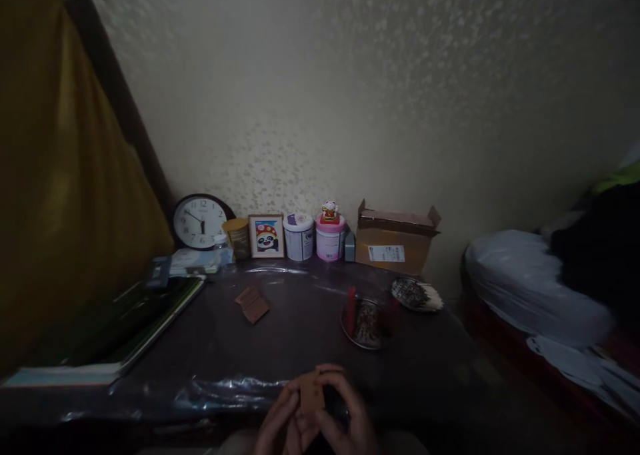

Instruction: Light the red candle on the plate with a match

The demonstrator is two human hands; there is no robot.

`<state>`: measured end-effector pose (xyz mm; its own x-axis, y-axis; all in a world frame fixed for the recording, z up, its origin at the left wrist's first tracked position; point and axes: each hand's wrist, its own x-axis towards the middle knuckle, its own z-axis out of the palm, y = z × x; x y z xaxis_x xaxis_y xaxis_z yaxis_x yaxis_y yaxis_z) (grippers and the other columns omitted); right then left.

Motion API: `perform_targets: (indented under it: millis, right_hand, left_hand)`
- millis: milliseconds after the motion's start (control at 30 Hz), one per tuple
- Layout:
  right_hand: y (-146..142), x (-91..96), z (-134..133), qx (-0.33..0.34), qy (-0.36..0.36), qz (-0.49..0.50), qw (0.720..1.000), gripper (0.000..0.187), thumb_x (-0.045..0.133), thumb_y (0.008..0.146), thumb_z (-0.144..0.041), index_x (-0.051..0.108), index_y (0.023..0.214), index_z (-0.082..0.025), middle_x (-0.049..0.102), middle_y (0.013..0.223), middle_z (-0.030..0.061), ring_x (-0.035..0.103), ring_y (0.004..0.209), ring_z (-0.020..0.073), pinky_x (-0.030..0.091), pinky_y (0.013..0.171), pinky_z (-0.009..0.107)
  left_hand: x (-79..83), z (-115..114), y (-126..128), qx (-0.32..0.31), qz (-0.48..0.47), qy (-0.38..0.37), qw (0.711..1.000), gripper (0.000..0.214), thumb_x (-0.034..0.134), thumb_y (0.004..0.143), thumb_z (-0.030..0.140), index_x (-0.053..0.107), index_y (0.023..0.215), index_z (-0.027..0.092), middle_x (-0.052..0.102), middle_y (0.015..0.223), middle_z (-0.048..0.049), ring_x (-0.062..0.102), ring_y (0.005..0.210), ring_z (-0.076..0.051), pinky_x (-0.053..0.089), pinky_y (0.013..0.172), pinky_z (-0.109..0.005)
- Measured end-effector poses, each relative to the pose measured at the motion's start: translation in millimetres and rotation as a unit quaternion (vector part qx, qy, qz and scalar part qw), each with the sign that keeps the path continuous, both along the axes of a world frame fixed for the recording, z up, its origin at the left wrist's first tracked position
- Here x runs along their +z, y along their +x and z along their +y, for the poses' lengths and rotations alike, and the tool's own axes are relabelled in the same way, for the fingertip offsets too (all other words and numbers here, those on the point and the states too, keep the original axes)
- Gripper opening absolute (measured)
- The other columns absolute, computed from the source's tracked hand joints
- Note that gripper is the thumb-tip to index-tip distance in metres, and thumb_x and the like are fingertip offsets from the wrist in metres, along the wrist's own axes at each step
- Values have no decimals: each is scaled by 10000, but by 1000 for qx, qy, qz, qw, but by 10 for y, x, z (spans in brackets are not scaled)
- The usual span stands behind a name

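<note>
Close to the table's front edge, a small brown cardboard piece (311, 393) with a few reddish-brown spots is held up between both hands. My left hand (283, 415) grips its left side, fingers bent around it. On the other side, my right hand (347, 408) curls over the top corner, with the thumb at the lower edge. A folded brown cardboard piece (253, 305) lies farther off to the left. Beyond my right hand stands a round metal plate (369, 343) with a red candle (351, 311) upright at its left; its other contents are dim.
Along the wall stand a clock (201, 221), a framed panda picture (267, 236), a white tub (299, 237), a pink tub (331, 237) with a figurine, and an open cardboard box (395, 241). White sticks (431, 297) rest on a dish at right. A large book (125, 335) lies left.
</note>
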<state>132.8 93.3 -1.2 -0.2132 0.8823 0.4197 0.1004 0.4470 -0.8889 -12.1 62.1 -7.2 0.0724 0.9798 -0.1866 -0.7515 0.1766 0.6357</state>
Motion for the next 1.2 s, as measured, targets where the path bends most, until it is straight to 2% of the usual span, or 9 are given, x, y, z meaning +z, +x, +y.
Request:
perform_targets:
  millis: [133, 233, 367, 500, 667, 900, 1200]
  right_hand:
    - [-22, 136, -85, 17, -27, -8, 999, 224, 647, 784, -255, 657, 1007, -234, 678, 1149, 46, 631, 1109, 204, 473, 965, 268]
    - [-48, 173, -111, 19, -26, -2, 999, 226, 634, 767, -213, 658, 992, -226, 687, 1122, 43, 635, 1091, 200, 477, 951, 274]
    - [-74, 165, -120, 36, -27, 3, 999, 236, 613, 770, -205, 656, 1001, -219, 689, 1131, 51, 621, 1114, 204, 462, 969, 290]
    - [-90, 176, -141, 62, -34, 18, 997, 235, 606, 805, -237, 640, 1037, -231, 673, 1163, 44, 601, 1151, 204, 442, 998, 297]
    - [-105, 205, -178, 82, -38, 29, 995, 241, 608, 821, -254, 639, 1058, -228, 658, 1177, 44, 596, 1150, 208, 439, 993, 292]
    - [-124, 149, -172, 78, -67, 39, 994, 282, 624, 809, -264, 624, 1089, -228, 640, 1215, 49, 571, 1178, 225, 417, 1012, 319]
    - [-142, 111, -161, 75, -84, 51, 992, 280, 598, 832, -255, 606, 1112, -258, 622, 1264, 41, 552, 1212, 228, 396, 1035, 347]
  left_hand:
    - [153, -66, -17, -18, -16, 17, 1000, 194, 734, 742, 383, 749, 898, 269, 756, 1048, -82, 627, 1155, -325, 503, 959, -447]
    - [182, -83, -17, -25, -32, 31, 999, 217, 705, 775, 370, 736, 951, 246, 740, 1077, -100, 612, 1176, -309, 461, 1017, -467]
    - [185, -114, -1, -9, -53, 24, 998, 196, 695, 799, 338, 735, 948, 217, 742, 1056, -82, 640, 1128, -270, 446, 1039, -427]
    - [200, -139, 12, -6, -85, 19, 996, 179, 669, 835, 290, 731, 976, 198, 752, 1017, -61, 677, 1036, -233, 471, 1008, -393]
    - [214, -158, 9, 10, -82, 8, 997, 114, 635, 856, 217, 730, 915, 199, 760, 937, -25, 696, 958, -211, 488, 975, -374]
    - [183, -119, 28, 0, -112, 6, 994, 163, 711, 806, 226, 729, 960, 175, 782, 951, -60, 709, 922, -208, 494, 967, -372]
    - [138, -78, 48, 20, -107, -11, 994, 173, 755, 771, 216, 728, 939, 188, 787, 936, -40, 718, 833, -184, 559, 767, -292]
